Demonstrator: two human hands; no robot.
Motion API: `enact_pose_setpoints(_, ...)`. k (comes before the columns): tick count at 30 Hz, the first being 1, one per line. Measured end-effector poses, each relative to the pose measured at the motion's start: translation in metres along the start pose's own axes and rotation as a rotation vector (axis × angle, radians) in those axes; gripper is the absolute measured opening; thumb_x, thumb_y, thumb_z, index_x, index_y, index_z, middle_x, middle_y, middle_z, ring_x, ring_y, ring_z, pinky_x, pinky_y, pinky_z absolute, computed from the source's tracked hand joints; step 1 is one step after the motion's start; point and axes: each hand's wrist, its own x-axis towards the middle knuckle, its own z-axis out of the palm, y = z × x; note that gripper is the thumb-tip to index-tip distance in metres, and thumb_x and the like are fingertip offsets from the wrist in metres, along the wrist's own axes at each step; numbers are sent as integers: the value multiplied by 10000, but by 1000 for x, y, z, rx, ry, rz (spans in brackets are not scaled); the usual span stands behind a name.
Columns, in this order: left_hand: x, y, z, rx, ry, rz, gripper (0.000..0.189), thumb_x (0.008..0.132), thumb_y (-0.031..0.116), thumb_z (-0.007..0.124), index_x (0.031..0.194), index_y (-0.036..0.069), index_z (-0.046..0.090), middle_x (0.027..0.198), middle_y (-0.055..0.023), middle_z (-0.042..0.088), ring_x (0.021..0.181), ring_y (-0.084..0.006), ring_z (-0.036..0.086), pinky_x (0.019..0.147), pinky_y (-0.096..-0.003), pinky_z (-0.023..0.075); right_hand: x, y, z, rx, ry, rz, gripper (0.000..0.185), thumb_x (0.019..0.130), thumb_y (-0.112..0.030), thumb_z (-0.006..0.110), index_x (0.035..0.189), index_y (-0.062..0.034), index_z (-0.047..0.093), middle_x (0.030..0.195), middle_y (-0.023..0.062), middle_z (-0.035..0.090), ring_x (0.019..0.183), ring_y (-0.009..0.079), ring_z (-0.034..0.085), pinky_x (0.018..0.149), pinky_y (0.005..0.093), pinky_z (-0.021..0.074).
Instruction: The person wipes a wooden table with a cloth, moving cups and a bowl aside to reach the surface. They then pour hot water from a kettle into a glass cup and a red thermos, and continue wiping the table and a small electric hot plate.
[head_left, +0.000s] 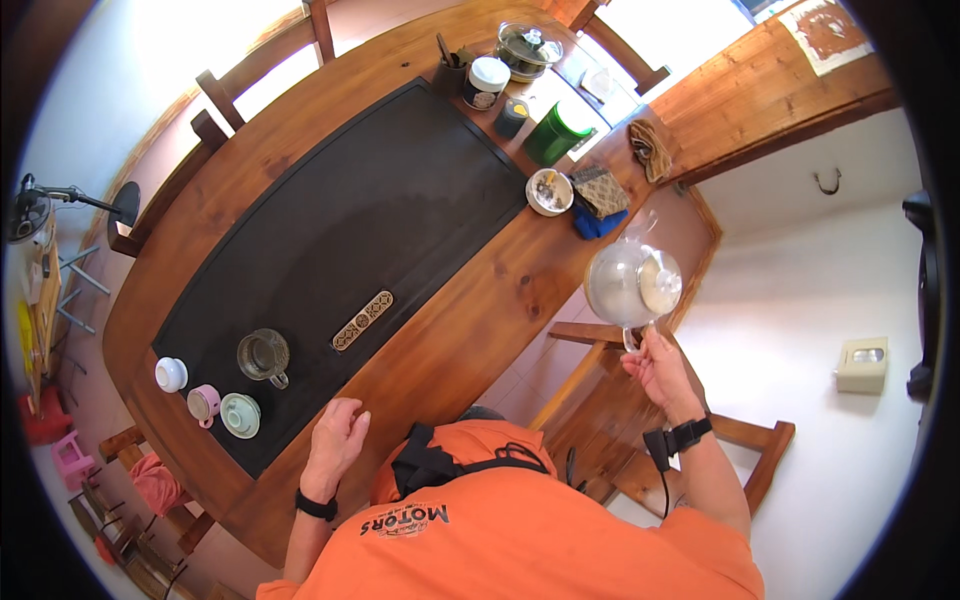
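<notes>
In my right hand (660, 371), a clear glass teapot (619, 281) is gripped by its handle, its lid on and its spout towards the table. The pot hangs beyond the table's near edge, over the gap before the wall. My left hand (337, 442) rests at the table's near edge with fingers curled, and nothing shows in it. Ahead of it on the black tea tray (352, 195) stand a glass pitcher (262, 355), a pale green lidded bowl (241, 415), a pink cup (203, 403) and a white cup (171, 374). An ornate drain strip (363, 321) is set in the tray.
Along the right end stand a white ashtray (549, 192), a green canister (555, 135), a white-lidded jar (486, 82), a glass pot (528, 49) and folded cloths (600, 191). A wooden chair (622, 420) is beside me on the right, near the white wall.
</notes>
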Motion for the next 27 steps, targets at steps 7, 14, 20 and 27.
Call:
enact_pose_setpoints(7,6,5,14,-41,-16,63,243,926,171,677,1102,7,640,1061,-171,650,859,-332,672,736,-416,540,-7,-26,-13,51,62,-64,369,1033,-403,577,789,-128,544,717,33,625,691,179,700,612,287,604)
enact_pose_setpoints(14,41,26,34,-79,11,-25,232,927,167,677,1096,11,645,1062,-168,652,836,-323,669,726,-404,540,68,-75,-18,47,59,-76,373,1017,-426,602,792,-133,548,696,37,602,696,205,680,637,316,578)
enact_pose_setpoints(20,92,69,61,-32,77,-44,180,930,117,670,1063,4,625,980,-150,628,775,-289,651,685,-373,525,155,-116,-38,-92,-15,-126,319,1033,-365,593,845,-111,552,740,14,581,735,175,672,665,286,570)
enact_pose_setpoints(27,142,133,96,-63,122,-99,179,945,119,647,1080,4,631,1060,-164,636,835,-310,658,717,-376,532,189,-158,-54,-385,-343,-159,314,1057,-330,555,948,-45,629,961,85,680,850,138,673,772,267,562)
